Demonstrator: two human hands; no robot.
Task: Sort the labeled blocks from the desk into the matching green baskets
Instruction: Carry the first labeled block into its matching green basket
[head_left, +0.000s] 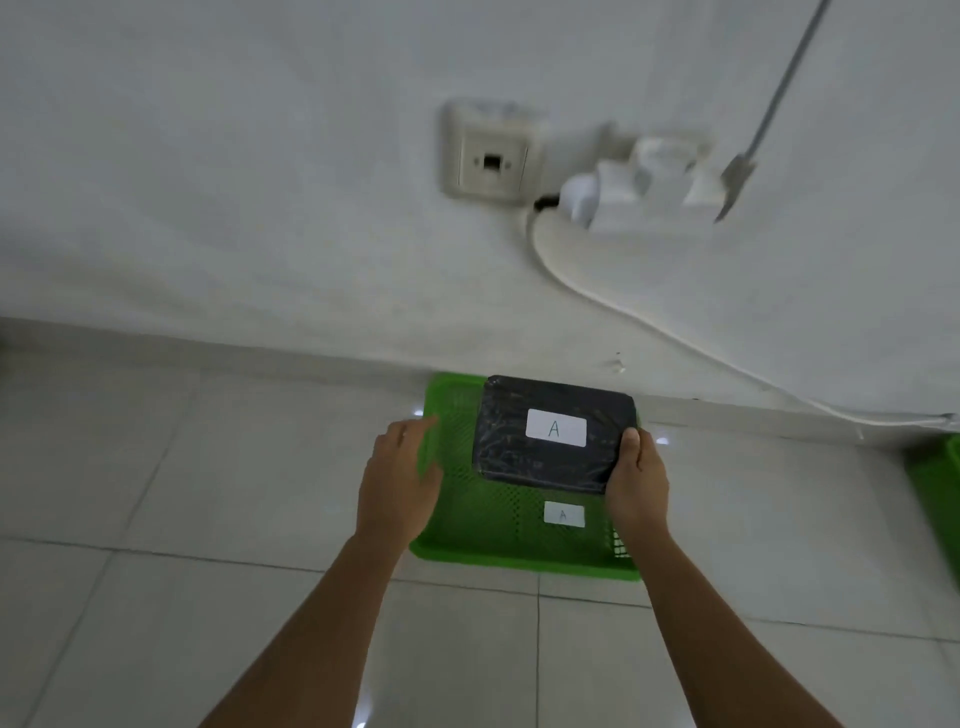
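Note:
A black block (524, 447) with a white label reading A hovers over a green basket (498, 551) on the tiled floor by the wall. The basket's near wall carries its own small white label A (564, 515). My right hand (638, 483) grips the block at its right edge, thumb on top. At the basket's left side, my left hand (397, 483) is off the block, its fingers spread and holding nothing.
A second green basket (937, 493) shows partly at the right edge. On the white wall are a socket (491, 153), a plugged adapter (639, 182) and a white cable (675, 338) that runs down to the right. Pale floor tiles surround the baskets.

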